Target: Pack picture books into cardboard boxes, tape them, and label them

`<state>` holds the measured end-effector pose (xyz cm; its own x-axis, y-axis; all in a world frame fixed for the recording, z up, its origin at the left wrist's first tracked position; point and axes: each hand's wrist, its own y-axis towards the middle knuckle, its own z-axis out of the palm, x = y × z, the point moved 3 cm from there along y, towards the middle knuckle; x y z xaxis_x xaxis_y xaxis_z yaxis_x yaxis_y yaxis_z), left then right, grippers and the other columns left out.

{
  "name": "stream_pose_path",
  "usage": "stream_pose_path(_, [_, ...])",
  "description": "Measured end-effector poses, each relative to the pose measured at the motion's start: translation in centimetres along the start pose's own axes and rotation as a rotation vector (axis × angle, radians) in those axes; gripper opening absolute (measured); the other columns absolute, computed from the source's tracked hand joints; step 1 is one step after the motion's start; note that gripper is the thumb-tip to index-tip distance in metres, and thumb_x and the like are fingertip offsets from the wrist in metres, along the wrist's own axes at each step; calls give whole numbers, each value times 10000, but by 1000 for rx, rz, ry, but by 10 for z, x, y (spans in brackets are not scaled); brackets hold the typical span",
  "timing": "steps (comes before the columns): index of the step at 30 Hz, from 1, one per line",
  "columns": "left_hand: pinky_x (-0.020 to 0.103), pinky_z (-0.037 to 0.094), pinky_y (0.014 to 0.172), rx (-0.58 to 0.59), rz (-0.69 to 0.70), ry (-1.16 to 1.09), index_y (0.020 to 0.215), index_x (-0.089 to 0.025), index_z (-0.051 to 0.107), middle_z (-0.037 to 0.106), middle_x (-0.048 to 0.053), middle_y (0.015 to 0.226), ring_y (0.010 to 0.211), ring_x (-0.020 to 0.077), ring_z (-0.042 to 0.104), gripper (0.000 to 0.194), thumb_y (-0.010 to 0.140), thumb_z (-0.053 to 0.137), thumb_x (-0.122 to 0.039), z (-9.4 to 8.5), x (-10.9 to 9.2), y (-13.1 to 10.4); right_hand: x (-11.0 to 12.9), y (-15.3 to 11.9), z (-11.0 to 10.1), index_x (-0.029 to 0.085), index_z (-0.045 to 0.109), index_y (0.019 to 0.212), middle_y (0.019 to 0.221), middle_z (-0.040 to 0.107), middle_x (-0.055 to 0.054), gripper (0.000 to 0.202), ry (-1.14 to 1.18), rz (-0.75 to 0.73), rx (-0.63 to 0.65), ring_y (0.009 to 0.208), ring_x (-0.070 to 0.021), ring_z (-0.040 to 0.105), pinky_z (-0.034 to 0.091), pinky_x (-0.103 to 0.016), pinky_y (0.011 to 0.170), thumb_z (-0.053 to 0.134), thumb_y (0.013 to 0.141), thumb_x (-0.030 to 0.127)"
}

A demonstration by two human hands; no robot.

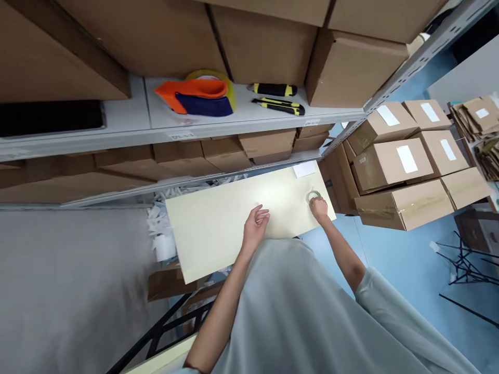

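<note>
A pale cream tabletop [214, 223] lies in front of me. Near its right end, the fingers of my right hand [319, 209] are closed on the near edge of a thin ring that looks like a roll of tape [307, 195]; part of it is hidden by the fingers. My left hand [255, 227] is held over the middle of the tabletop by its front edge, fingers loosely curled and apart from the thumb, with nothing in it. A white slip of paper [304, 169] lies at the far right corner.
Above the tabletop, a shelf [237, 117] holds cartons, an orange and blue tape dispenser [198, 96] and two box cutters [275, 90]. Labelled cartons [405, 162] are stacked at right. Paper scraps [158, 221] lie beyond the left end. Black metal legs [167, 322] stand at lower left.
</note>
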<state>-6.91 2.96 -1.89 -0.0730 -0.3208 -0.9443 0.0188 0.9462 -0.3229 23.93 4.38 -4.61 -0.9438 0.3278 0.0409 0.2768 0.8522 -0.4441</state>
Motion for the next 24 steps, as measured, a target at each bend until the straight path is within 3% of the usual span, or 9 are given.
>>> stream_pose_path(4, [461, 615, 1016, 65, -10, 78, 1289, -214, 654, 806, 133, 1220, 1065, 241, 779, 467, 880, 712, -432, 38, -4, 5, -10, 8, 12, 88, 742, 1285, 1376, 717, -221, 320, 26, -39, 18, 1356, -278, 613, 443, -336, 1118, 558, 1064, 229])
stream_pose_path(8, [445, 624, 996, 101, 15, 117, 1248, -203, 669, 814, 133, 1186, 1054, 237, 788, 404, 892, 677, -393, 73, -7, 9, -12, 11, 11, 101, 773, 1254, 1348, 729, -231, 328, 47, -76, 11, 1323, -302, 656, 505, -345, 1063, 528, 1053, 186])
stream_pose_path(11, [437, 637, 974, 106, 36, 142, 1225, -212, 684, 820, 121, 1163, 1022, 232, 797, 361, 901, 665, -371, 89, -11, 10, -9, 10, 1, 166, 827, 1145, 1246, 772, -209, 333, 55, -121, -12, 1198, -295, 737, 558, -338, 976, 517, 1028, 133])
stream_pose_path(14, [439, 650, 967, 113, 77, 146, 1234, -217, 693, 817, 124, 1185, 1025, 236, 803, 353, 919, 664, -373, 95, -20, 14, -7, 6, -16, 237, 830, 1139, 1249, 780, -163, 353, 60, -160, -61, 1114, -287, 778, 589, -340, 892, 495, 1051, 172])
stream_pose_path(18, [469, 640, 1018, 62, 185, 161, 1262, -210, 693, 808, 133, 1217, 1070, 245, 796, 347, 952, 645, -358, 88, -48, 24, -1, 1, -63, 281, 802, 1176, 1281, 781, -107, 347, 148, -271, -255, 1018, -278, 797, 595, -341, 814, 466, 1091, 258])
stream_pose_path(24, [456, 588, 1113, -79, 445, 253, 1278, -243, 708, 748, 107, 1351, 1228, 245, 738, 299, 1004, 608, -305, 67, -129, 51, 44, -3, -184, 227, 784, 1241, 1244, 777, -134, 378, 289, -604, -615, 860, -231, 780, 578, -318, 739, 440, 1130, 337])
